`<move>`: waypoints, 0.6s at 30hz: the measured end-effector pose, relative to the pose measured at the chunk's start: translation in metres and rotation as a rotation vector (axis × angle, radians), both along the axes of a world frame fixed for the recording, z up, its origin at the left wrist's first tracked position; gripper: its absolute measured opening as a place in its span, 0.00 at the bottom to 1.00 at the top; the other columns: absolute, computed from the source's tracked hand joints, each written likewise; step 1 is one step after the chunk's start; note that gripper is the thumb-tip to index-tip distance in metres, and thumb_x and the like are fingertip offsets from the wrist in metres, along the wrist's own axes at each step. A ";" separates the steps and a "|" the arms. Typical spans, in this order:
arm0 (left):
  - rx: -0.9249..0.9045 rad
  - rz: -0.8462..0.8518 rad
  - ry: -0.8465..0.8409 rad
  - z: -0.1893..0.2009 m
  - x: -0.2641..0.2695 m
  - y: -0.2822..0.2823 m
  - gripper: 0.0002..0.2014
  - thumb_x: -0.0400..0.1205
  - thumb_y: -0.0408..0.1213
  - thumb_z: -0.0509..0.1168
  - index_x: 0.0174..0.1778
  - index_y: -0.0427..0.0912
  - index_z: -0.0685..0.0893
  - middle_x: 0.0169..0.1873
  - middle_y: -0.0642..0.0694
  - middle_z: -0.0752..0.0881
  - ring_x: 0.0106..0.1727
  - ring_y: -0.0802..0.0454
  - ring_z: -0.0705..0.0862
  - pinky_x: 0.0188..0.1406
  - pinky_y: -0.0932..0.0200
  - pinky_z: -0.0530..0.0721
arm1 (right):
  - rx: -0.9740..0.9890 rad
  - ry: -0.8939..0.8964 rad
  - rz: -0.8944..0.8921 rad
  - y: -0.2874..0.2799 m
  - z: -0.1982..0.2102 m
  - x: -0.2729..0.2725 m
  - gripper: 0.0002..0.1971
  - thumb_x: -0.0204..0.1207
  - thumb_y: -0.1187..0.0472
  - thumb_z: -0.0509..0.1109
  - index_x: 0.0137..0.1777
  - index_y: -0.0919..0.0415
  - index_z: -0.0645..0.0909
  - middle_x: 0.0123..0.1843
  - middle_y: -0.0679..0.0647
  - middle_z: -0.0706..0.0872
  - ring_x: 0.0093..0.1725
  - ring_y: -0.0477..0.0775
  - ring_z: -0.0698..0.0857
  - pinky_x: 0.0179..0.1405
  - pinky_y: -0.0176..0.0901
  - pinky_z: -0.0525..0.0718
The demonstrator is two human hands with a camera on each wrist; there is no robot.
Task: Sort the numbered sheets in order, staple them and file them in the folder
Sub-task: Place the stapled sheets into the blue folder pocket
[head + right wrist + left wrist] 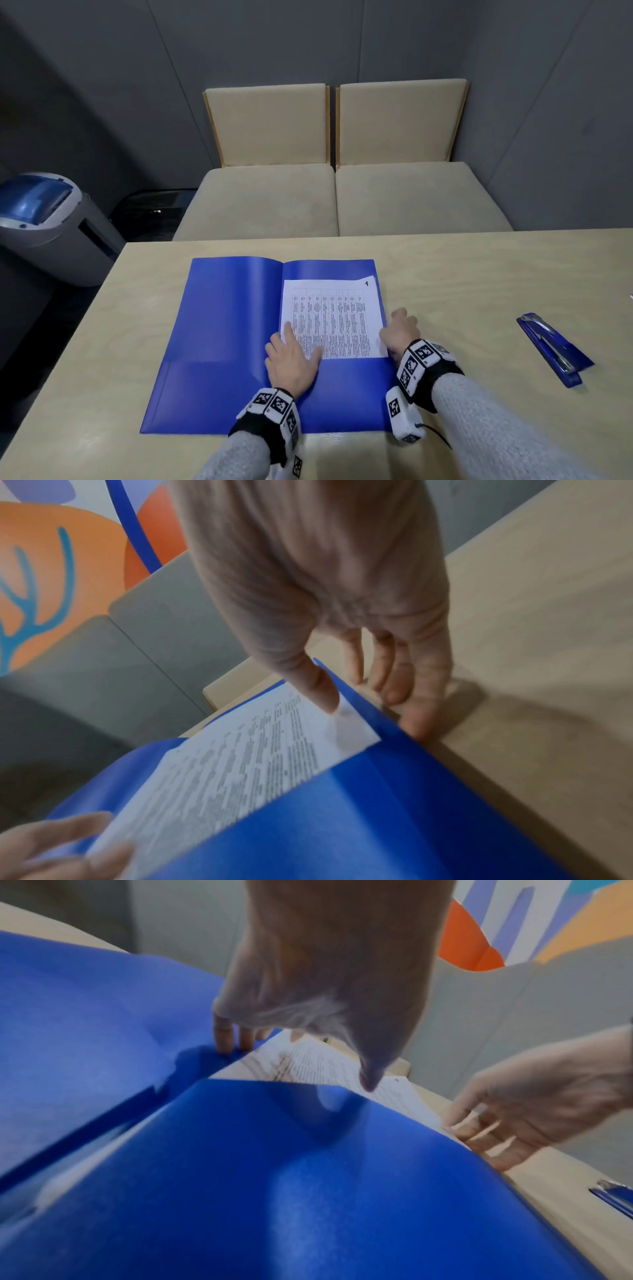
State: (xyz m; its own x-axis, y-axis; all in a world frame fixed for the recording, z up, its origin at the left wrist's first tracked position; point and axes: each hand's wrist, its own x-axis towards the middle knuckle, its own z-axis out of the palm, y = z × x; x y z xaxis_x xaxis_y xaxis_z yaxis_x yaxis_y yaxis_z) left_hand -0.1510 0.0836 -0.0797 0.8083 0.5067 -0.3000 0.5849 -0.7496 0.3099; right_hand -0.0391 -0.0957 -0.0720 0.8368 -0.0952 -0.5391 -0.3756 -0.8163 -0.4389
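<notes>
A blue folder (222, 325) lies open on the table. A stack of printed sheets (339, 315), marked 1 at its top right corner, sits on the folder's right half with its bottom edge in the pocket (274, 1177). My left hand (294, 349) lies flat on the sheets' lower left corner, fingers straight, thumb on the paper (318, 1061). My right hand (394, 325) is at the stack's right edge. Its thumb presses on the paper (240, 756), and its fingers (424, 696) touch the table just outside the folder's edge (377, 804).
A blue stapler (553, 349) lies on the table (479, 274) to the right of the folder. Two beige chairs (267, 198) stand past the far edge. A grey and blue bin-like machine (44, 219) stands off the table's left corner.
</notes>
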 end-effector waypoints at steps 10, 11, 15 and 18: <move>-0.023 -0.071 0.078 0.011 0.004 0.009 0.16 0.81 0.39 0.57 0.62 0.35 0.73 0.62 0.39 0.72 0.64 0.41 0.72 0.56 0.51 0.78 | -0.032 -0.021 0.168 -0.002 -0.004 -0.009 0.21 0.75 0.67 0.53 0.67 0.59 0.75 0.66 0.63 0.71 0.65 0.65 0.77 0.60 0.46 0.75; -0.029 -0.074 0.080 0.011 0.003 0.009 0.16 0.81 0.38 0.57 0.62 0.35 0.73 0.62 0.39 0.72 0.64 0.42 0.72 0.56 0.51 0.78 | -0.032 -0.026 0.170 -0.002 -0.005 -0.009 0.21 0.75 0.67 0.53 0.67 0.58 0.75 0.66 0.62 0.71 0.64 0.65 0.77 0.59 0.46 0.76; -0.032 -0.073 0.079 0.009 0.000 0.007 0.15 0.80 0.37 0.58 0.60 0.34 0.73 0.62 0.39 0.71 0.63 0.43 0.72 0.56 0.52 0.79 | -0.039 -0.023 0.179 0.000 -0.007 -0.013 0.25 0.76 0.64 0.54 0.73 0.53 0.67 0.64 0.62 0.68 0.61 0.67 0.78 0.60 0.48 0.77; -0.054 -0.047 0.065 0.011 -0.003 0.005 0.15 0.80 0.37 0.58 0.61 0.34 0.73 0.61 0.39 0.71 0.63 0.43 0.72 0.56 0.52 0.79 | -0.042 -0.010 0.204 -0.001 -0.007 -0.018 0.29 0.77 0.60 0.55 0.79 0.48 0.57 0.65 0.61 0.65 0.61 0.67 0.76 0.60 0.51 0.78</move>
